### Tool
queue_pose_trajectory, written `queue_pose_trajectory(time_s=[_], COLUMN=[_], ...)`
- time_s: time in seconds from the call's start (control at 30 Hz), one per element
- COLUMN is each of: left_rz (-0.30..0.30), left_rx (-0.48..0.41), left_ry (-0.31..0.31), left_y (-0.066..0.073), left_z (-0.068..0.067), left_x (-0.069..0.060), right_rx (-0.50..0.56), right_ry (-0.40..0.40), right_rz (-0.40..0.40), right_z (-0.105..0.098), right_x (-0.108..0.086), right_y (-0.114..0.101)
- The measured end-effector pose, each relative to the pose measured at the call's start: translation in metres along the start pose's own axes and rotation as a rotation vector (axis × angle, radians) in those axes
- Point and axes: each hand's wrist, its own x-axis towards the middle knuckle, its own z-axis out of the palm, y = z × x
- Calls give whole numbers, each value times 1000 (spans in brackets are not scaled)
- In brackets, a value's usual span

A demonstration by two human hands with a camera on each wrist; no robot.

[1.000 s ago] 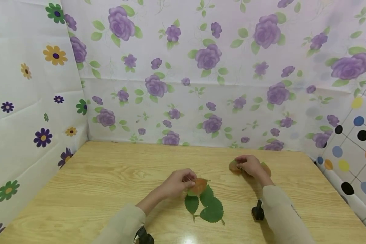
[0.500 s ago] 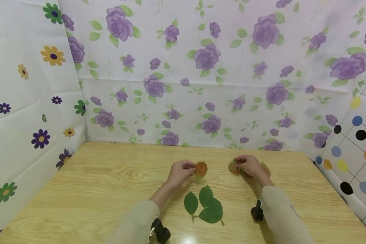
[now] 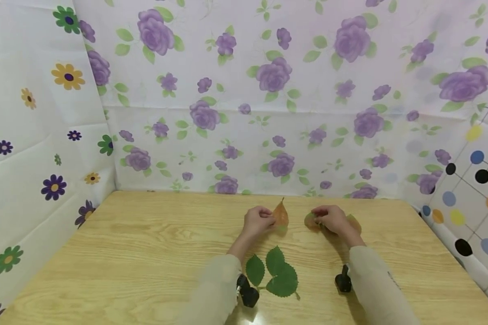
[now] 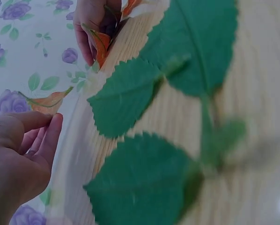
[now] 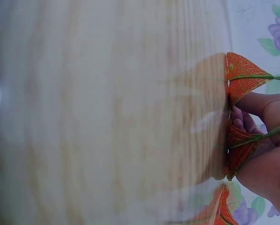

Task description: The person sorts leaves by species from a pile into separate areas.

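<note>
Three green leaves, one orange leaf pinched in left fingers, right fingers, grip unclear

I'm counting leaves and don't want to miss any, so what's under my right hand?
The right wrist view shows a reddish leaf by the palm of your right hand. In the head view, the hand covers whatever's beneath, leaving orange leaves partly visible either side.

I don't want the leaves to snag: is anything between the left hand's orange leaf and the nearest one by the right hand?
Nothing visible: only wooden tabletop shows between the pinched orange leaf and the other leaf by the right hand; the green leaves lie nearer the person.
</note>
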Motion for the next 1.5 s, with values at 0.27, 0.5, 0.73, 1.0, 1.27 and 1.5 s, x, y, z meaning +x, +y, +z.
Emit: queue_pose_trajectory(time_s=[0.27,0.5,0.73,1.0,1.27,1.5], left_rz=[-101,-116,-19,17,46,51], left_rx=[-55,16,194,422,478,500], left_ry=[10,49,40,43,0,-17], left_y=[0,-6,-6,-7,-3,-3], left_z=[24,37,44,49,52,53], left_x=[9,11,17,21,19,19], right_rx=[5,4,-4,-17,-25,-27], right_ry=[-5,-3,7,3,-1,4], right_rz=[1,-10,-16,-23,-23,-24], right_z=[1,8,5,2,0,-1], right_x=[-1,2,2,1,0,-1], right_y=[0,1,-2,-1,3,2])
